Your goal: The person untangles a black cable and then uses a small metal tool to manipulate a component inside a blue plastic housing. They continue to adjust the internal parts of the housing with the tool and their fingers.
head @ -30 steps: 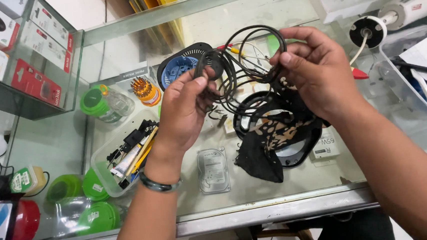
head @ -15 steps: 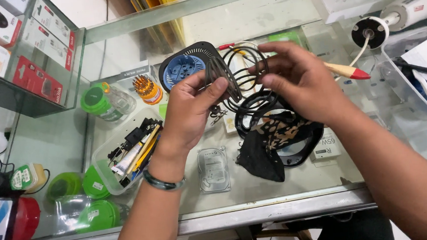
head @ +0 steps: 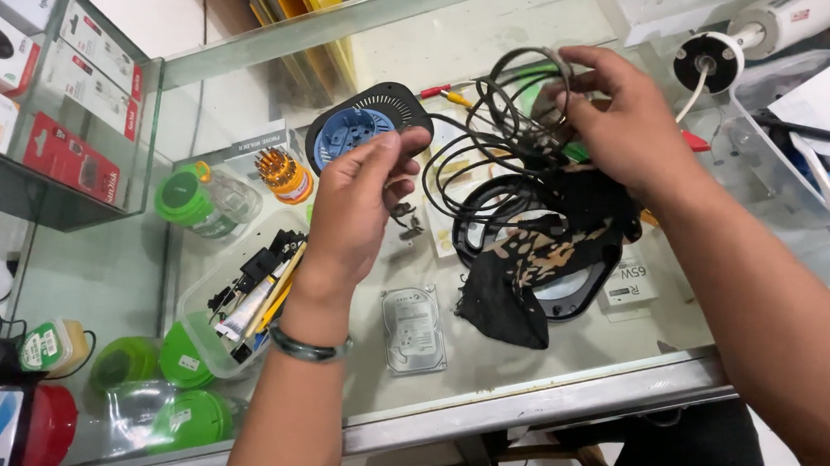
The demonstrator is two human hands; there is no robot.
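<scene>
My right hand grips a loose coil of thin black cable and holds it above the glass counter. My left hand is closed on the other side of the same cable, and a small connector dangles below its fingers. Just behind the left hand lies a round black device with a blue grille. Under the coil sits a black oval frame draped with a dark patterned cloth. A red-and-yellow lead pokes out beside the coil.
A bare hard drive and a white power adapter lie near the front edge. At left are a clear tray of small tools, an orange bit set and green-lidded jars. A white security camera and a clear bin stand at right.
My hands have drawn apart and the cable coil has loosened. The right hand moved up and right with the loops. The left hand dropped a little in front of the round device.
</scene>
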